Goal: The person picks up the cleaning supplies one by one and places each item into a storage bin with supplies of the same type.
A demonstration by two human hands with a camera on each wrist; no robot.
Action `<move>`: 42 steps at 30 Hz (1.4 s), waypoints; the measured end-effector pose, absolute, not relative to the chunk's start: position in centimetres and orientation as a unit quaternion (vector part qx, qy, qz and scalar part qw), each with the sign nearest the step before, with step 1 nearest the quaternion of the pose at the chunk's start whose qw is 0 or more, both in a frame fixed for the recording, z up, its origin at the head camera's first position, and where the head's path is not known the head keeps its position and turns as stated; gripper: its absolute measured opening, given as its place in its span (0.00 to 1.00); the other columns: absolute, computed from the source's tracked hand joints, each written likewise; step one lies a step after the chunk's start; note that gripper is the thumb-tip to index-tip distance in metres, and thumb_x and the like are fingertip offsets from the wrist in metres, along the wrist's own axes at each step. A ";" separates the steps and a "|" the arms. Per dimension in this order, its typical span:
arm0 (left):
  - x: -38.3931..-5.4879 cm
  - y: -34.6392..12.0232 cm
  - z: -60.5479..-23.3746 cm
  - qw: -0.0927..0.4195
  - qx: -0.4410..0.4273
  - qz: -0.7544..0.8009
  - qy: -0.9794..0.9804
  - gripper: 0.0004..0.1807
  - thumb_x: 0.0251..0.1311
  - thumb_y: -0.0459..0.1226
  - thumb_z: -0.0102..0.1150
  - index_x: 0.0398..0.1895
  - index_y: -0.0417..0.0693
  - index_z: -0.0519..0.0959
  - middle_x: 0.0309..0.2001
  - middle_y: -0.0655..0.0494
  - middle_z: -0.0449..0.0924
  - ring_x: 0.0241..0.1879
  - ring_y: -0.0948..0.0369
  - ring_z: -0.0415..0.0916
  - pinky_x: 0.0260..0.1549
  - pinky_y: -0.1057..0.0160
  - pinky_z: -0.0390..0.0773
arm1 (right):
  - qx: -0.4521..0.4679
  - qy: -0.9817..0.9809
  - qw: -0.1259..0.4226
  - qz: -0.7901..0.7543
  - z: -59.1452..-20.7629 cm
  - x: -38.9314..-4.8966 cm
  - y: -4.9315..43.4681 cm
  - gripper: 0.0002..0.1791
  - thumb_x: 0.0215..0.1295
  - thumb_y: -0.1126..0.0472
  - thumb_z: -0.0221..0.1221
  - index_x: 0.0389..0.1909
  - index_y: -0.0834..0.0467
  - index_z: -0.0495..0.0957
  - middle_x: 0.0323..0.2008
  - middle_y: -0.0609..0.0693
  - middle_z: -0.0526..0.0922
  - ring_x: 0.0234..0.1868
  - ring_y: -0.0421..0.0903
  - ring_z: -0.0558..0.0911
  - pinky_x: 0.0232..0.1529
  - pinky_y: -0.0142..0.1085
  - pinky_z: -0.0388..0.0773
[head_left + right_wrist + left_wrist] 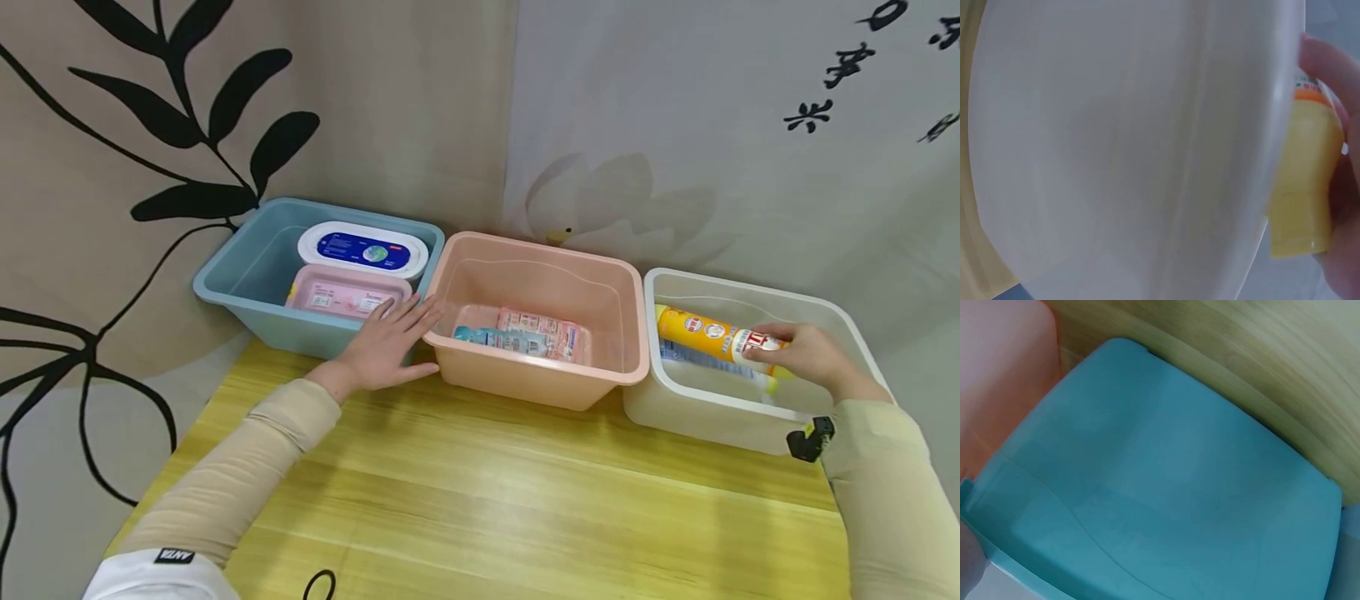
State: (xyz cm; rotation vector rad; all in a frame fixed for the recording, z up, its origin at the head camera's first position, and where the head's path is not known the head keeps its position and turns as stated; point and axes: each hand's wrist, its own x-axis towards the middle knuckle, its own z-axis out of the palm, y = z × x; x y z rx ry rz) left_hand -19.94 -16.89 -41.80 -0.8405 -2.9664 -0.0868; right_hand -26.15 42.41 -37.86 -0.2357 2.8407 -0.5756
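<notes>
Inside the white bin (738, 417), my right hand (806, 354) grips a yellow cylindrical can (693, 327) with a printed label. The right wrist view shows the can's yellow cap (1300, 181) beyond the bin's wall, with fingers around the body. Under the can lies a blue-and-white package (712, 362), partly covered. My left hand (386, 346) rests with spread fingers at the front right corner of the blue bin (300, 321), close to the pink bin (517, 383). Only the blue bin's outer wall and a bit of finger show in the left wrist view.
A white oval pack (363, 250) and a pink pack (348, 292) sit in the blue bin. The pink bin holds a small blue bottle (502, 340) and a pink packet (551, 333). All three bins stand in a row along the table's (525, 500) back edge, before a curtain.
</notes>
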 end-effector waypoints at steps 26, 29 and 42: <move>-20.1 -16.4 -41.7 0.040 -0.287 -0.022 -0.957 0.48 0.57 0.61 0.51 0.75 0.54 0.44 0.75 0.50 0.43 0.74 0.48 0.40 0.69 0.42 0.44 | -0.075 0.988 0.001 -0.132 -37.3 -26.5 43.7 0.22 0.66 0.60 0.54 0.54 0.71 0.70 0.43 0.77 0.76 0.32 0.65 0.74 0.37 0.54 0.70; -20.1 -16.4 -41.7 0.040 -0.285 -0.025 -0.957 0.47 0.57 0.61 0.50 0.75 0.54 0.44 0.75 0.50 0.43 0.74 0.48 0.40 0.69 0.42 0.44 | -0.050 0.989 -0.005 -0.138 -36.3 -26.4 43.8 0.23 0.70 0.54 0.49 0.56 0.69 0.69 0.54 0.78 0.67 0.46 0.72 0.70 0.48 0.63 0.63; -20.2 -17.0 -41.8 0.038 -0.273 -0.031 -0.961 0.47 0.58 0.62 0.49 0.75 0.53 0.45 0.75 0.49 0.43 0.74 0.47 0.40 0.69 0.41 0.42 | -0.044 0.984 0.004 -0.170 -35.9 -26.4 42.6 0.34 0.70 0.49 0.46 0.67 0.69 0.55 0.60 0.78 0.60 0.54 0.73 0.64 0.51 0.66 0.60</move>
